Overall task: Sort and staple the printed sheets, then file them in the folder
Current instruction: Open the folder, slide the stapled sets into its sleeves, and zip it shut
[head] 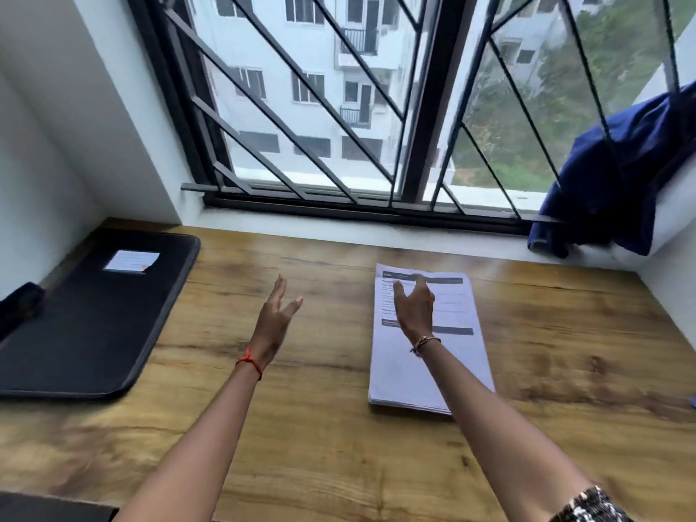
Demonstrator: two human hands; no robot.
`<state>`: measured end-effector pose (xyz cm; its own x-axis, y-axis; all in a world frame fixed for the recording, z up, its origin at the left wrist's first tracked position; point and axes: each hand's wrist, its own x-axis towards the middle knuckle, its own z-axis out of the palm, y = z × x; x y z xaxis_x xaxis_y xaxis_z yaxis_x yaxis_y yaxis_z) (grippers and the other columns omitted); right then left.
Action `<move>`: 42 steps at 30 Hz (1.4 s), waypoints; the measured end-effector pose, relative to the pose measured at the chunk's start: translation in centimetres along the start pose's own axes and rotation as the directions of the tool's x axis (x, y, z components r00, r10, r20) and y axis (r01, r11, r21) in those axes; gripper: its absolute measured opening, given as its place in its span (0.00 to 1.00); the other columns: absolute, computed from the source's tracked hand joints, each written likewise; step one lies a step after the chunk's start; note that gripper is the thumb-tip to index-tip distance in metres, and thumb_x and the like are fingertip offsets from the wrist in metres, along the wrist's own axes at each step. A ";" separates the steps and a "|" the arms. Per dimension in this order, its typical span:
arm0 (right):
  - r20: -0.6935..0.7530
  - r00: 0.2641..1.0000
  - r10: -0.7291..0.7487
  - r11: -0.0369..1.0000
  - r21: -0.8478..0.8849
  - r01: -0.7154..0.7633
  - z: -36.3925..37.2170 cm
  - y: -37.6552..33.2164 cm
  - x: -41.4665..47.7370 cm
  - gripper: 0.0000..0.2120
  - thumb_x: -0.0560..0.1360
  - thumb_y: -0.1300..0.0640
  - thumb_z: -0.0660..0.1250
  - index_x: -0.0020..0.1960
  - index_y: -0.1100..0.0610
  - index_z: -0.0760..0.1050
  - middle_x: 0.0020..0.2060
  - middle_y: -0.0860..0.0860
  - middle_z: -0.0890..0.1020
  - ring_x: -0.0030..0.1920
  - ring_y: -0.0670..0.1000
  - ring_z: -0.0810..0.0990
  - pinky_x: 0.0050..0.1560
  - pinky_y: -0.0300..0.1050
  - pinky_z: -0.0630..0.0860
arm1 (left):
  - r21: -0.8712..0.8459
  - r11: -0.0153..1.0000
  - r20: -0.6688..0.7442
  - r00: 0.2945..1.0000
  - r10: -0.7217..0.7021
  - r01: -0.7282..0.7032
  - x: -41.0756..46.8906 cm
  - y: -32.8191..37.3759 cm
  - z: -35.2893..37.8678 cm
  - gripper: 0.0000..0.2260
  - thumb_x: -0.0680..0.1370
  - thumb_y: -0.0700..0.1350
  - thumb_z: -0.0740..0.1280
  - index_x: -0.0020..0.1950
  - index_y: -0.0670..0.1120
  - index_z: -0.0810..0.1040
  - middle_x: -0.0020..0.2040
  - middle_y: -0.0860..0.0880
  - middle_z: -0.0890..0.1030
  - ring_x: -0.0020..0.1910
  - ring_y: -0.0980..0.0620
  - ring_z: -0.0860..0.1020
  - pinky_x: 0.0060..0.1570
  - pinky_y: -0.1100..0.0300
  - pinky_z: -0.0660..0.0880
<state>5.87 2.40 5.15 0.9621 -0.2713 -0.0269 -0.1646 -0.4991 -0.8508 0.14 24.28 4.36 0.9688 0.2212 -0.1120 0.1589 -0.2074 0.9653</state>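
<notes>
Window (339, 107) with a dark diagonal grille fills the far side, with the sill right behind the desk. Wooden desk (301, 427) runs wall to wall under it. Black folder (94, 325) lies flat and closed on the desk's left, well apart from the paper. Blue cloth (621, 175) is bunched on the right end of the sill, hanging off the grille. Sheets (414, 374) sit as one neat stack right of centre, long side pointing at the window, printed face up, dark header bars on the top page. Left hand (273, 322) hovers over bare desk between folder and sheets, edge-on, fingers straight and spread, holding nothing. Right hand (414, 307) is over the far half of the stack, fingers extended, nothing gripped; can't tell if it touches the paper, fingertips are motion-blurred. White label (132, 261) is on the folder's far end. Red thread (249, 361) on the left wrist, thin bracelet (425, 342) on the right.
</notes>
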 end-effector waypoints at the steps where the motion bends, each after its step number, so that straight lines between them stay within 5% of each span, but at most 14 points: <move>1: 0.006 1.000 -0.024 1.000 0.015 0.024 1.4 -1.0 -0.4 0.19 0.78 0.55 0.61 0.65 0.65 0.67 0.63 0.60 0.74 0.64 0.58 0.70 0.57 0.44 0.66 | 0.010 1.000 -0.021 1.000 -0.002 0.002 0.1 -0.1 -1.4 0.28 0.80 0.43 0.61 0.76 0.45 0.53 0.77 0.49 0.53 0.75 0.53 0.52 0.67 0.63 0.51; 12: 0.067 0.985 -0.158 0.987 0.005 0.158 19.9 -11.7 -7.7 0.17 0.76 0.56 0.63 0.61 0.65 0.70 0.58 0.60 0.74 0.59 0.57 0.72 0.57 0.46 0.68 | 0.213 0.977 -0.165 0.986 0.035 0.000 2.0 -4.3 -22.2 0.20 0.79 0.41 0.63 0.71 0.40 0.67 0.71 0.45 0.68 0.70 0.49 0.66 0.69 0.58 0.61; 16: 0.119 0.987 -0.109 0.994 0.011 0.109 24.7 -14.2 -11.2 0.15 0.77 0.56 0.62 0.59 0.65 0.72 0.57 0.59 0.74 0.57 0.56 0.73 0.51 0.41 0.66 | 0.298 0.954 -0.202 0.979 0.031 0.031 1.8 -6.1 -28.3 0.18 0.78 0.39 0.63 0.68 0.41 0.70 0.69 0.45 0.71 0.69 0.48 0.67 0.68 0.58 0.62; 21: 0.288 0.958 -0.002 0.997 -0.072 0.024 29.6 -15.5 -15.2 0.16 0.76 0.56 0.63 0.56 0.69 0.75 0.53 0.64 0.79 0.56 0.60 0.76 0.53 0.47 0.71 | 0.373 0.921 -0.291 0.957 0.000 0.114 1.2 -8.7 -34.1 0.17 0.77 0.35 0.63 0.66 0.36 0.71 0.67 0.40 0.71 0.67 0.45 0.69 0.67 0.58 0.62; 25: 0.428 0.902 0.063 0.989 -0.147 0.001 32.5 -15.9 -17.7 0.14 0.73 0.57 0.65 0.37 0.68 0.75 0.37 0.67 0.80 0.41 0.64 0.80 0.46 0.61 0.77 | 0.384 0.892 -0.311 0.943 -0.118 0.238 0.9 -10.7 -37.2 0.20 0.76 0.35 0.64 0.68 0.34 0.68 0.69 0.38 0.67 0.69 0.43 0.66 0.69 0.57 0.59; 29: 0.442 0.889 0.120 0.983 -0.179 -0.044 34.3 -16.2 -18.8 0.18 0.72 0.57 0.67 0.27 0.59 0.65 0.27 0.55 0.72 0.37 0.55 0.74 0.35 0.47 0.70 | 0.397 0.853 -0.340 0.917 -0.206 0.339 0.6 -12.1 -39.1 0.22 0.75 0.35 0.64 0.68 0.34 0.67 0.69 0.36 0.66 0.69 0.40 0.64 0.69 0.54 0.59; 32: 0.423 0.891 0.167 0.981 -0.160 -0.108 34.9 -16.7 -19.2 0.18 0.72 0.58 0.68 0.29 0.57 0.63 0.33 0.54 0.72 0.39 0.53 0.71 0.28 0.43 0.62 | 0.461 0.793 -0.364 0.900 -0.241 0.399 0.6 -12.6 -39.9 0.22 0.75 0.37 0.64 0.68 0.33 0.67 0.70 0.37 0.65 0.69 0.38 0.62 0.68 0.52 0.59; 37: 0.383 0.879 0.283 0.959 -0.129 -0.253 36.0 -16.7 -19.3 0.18 0.70 0.55 0.72 0.32 0.56 0.63 0.33 0.50 0.70 0.44 0.54 0.71 0.42 0.44 0.67 | 0.488 0.722 -0.395 0.862 -0.318 0.490 1.1 -12.7 -40.5 0.23 0.76 0.44 0.65 0.65 0.33 0.67 0.68 0.35 0.66 0.67 0.36 0.64 0.65 0.48 0.64; 42: 0.386 0.849 0.359 0.930 -0.069 -0.362 36.5 -16.6 -18.8 0.20 0.67 0.50 0.75 0.34 0.55 0.64 0.40 0.54 0.73 0.45 0.54 0.71 0.42 0.45 0.68 | 0.442 0.714 -0.433 0.827 -0.359 0.542 1.8 -12.8 -40.2 0.30 0.74 0.52 0.68 0.66 0.35 0.64 0.68 0.36 0.66 0.67 0.37 0.63 0.65 0.46 0.63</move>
<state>-1.55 45.88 0.62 0.8420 -0.0919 -0.5315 -0.5163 -0.4230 -0.7447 -7.79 65.64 1.32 0.6612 0.6701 -0.3373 0.7231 -0.4495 0.5245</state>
